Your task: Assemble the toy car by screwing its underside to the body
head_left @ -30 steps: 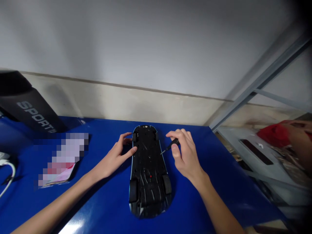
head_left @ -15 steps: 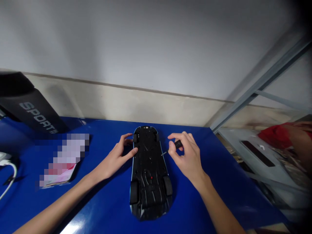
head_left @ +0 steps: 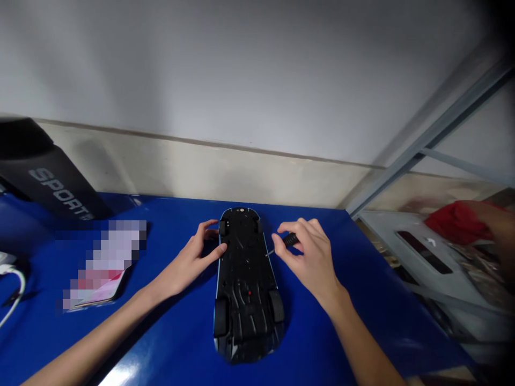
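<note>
A toy car (head_left: 246, 268) lies upside down on the blue table, its black underside and wheels facing up and a thin light-blue edge showing. My left hand (head_left: 197, 253) grips its left side, with the thumb on the edge of the underside and the fingers against the flank. In my right hand (head_left: 311, 254) is a small screwdriver (head_left: 290, 239) with a black handle. Its thin shaft slants down to the left, and the tip meets the car's right edge at mid-length. My right thumb and index finger are spread apart; the handle's rear end rests inside the hand.
A phone (head_left: 100, 292), partly blurred out, lies left of my left arm. Behind it leans a dark box marked SPORT (head_left: 56, 182). A white cable (head_left: 18, 295) runs at the far left. Right of the table stand a metal frame (head_left: 402, 161), and a shelf with a red cloth (head_left: 458, 222).
My right thumb has shifted left, away from the screwdriver's handle, so more of the handle shows. The toy car and my left hand stay in place.
</note>
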### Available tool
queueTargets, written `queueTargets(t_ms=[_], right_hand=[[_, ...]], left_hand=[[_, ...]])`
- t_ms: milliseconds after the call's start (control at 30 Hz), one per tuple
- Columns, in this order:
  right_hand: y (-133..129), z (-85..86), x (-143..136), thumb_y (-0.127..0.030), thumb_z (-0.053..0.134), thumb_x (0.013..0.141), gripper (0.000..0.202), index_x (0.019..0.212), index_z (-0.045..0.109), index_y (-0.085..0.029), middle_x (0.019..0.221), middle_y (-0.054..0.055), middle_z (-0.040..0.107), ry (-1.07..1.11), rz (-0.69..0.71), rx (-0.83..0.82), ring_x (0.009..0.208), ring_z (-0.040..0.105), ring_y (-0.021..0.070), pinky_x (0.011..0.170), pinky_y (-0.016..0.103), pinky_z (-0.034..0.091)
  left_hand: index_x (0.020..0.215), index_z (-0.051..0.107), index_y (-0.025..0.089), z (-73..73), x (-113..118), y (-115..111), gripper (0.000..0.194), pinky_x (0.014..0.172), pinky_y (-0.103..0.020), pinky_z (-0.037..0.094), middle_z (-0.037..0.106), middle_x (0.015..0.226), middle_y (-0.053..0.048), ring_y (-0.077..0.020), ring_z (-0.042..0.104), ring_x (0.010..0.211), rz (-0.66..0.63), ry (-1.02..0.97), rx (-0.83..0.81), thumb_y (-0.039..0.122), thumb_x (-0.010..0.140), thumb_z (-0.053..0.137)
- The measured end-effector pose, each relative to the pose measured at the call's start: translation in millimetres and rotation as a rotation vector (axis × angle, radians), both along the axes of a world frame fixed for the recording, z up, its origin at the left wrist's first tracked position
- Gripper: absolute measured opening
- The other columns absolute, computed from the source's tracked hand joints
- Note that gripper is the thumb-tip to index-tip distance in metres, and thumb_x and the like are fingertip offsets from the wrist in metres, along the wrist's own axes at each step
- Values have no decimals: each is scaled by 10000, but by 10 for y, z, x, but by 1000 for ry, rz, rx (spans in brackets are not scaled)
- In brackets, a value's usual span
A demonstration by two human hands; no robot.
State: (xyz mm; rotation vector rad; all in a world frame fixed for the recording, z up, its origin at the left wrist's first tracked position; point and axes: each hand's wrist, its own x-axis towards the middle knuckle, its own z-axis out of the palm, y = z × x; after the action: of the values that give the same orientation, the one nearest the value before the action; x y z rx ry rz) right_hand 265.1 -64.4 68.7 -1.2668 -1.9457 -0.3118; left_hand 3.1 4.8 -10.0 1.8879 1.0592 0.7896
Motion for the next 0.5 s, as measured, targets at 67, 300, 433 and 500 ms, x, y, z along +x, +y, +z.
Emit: queueTargets(t_ms=[67, 300, 433, 500], right_hand=[[0, 5, -1, -162, 628, 884, 124, 961, 557, -229, 825, -16, 626, 8, 7, -8, 676, 494, 136, 705, 319, 399], [21, 14, 16, -139, 603, 875, 186, 1026, 542, -229, 894, 9, 640, -57, 42, -34, 792, 520, 175, 749, 347, 406], [24, 4, 31, -152, 608, 902, 142, 982, 518, -227, 889, 7, 643, -18, 23, -15, 734, 507, 154, 705, 323, 403], [23, 2, 31, -135, 598, 889, 202, 1051, 509, -217, 910, 23, 644, -31, 47, -11, 764, 533, 167, 733, 341, 415]], left_hand=[[1445, 307, 320, 10, 3, 2, 577, 1074, -570, 406, 585, 1341, -111, -319, 537, 1258, 1, 2, -3, 507, 949, 534], [1447, 300, 321, 35, 15, -9, 583, 1076, -550, 414, 587, 1337, -98, -304, 545, 1253, 9, 14, -6, 522, 949, 527], [1443, 311, 302, 34, 12, -10, 578, 1061, -563, 423, 599, 1328, -112, -312, 558, 1239, -2, 5, 8, 516, 949, 522], [1447, 309, 304, 33, 11, -7, 581, 1067, -557, 420, 601, 1330, -107, -307, 558, 1241, 1, 6, 3, 510, 949, 526]])
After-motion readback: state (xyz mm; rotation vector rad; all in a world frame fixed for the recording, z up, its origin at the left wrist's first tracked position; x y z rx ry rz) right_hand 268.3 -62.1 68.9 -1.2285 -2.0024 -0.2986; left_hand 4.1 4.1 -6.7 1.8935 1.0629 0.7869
